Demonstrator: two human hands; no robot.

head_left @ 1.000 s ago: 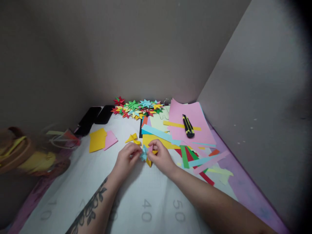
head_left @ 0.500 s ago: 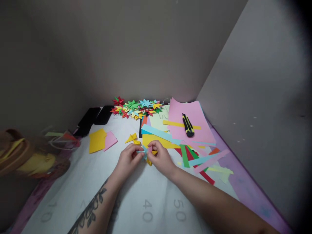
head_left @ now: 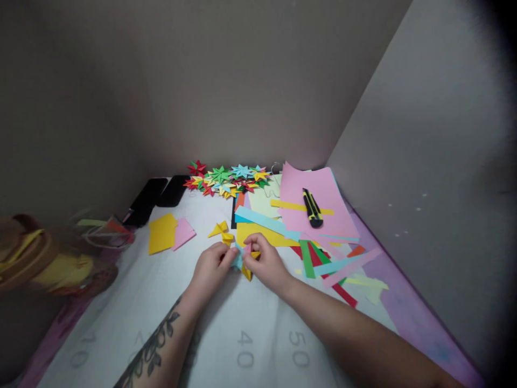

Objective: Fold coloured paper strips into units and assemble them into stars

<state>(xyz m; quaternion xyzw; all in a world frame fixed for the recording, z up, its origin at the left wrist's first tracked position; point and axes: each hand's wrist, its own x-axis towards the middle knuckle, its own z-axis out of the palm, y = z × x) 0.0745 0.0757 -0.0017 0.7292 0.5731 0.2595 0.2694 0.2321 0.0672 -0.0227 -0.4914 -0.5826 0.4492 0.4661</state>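
Between my two hands is a small folded paper star with blue, pink and yellow points. My left hand pinches its blue side between thumb and fingers. On the other side, my right hand is closed on the pink and yellow points. The fingers cover part of the star, so its full shape is hidden. Just beyond my left hand lie a few loose yellow folded paper pieces. Farther left, yellow paper squares partly overlap pink ones.
Finished paper stars are heaped at the back. A box cutter rests on pink sheets at the right, with coloured strips scattered nearer. Two black phones lie back left. Walls rise behind and right.
My left thumb and fingers have shifted slightly on the star, and more of its blue part and lower yellow point shows. My right hand stays nearly in place.
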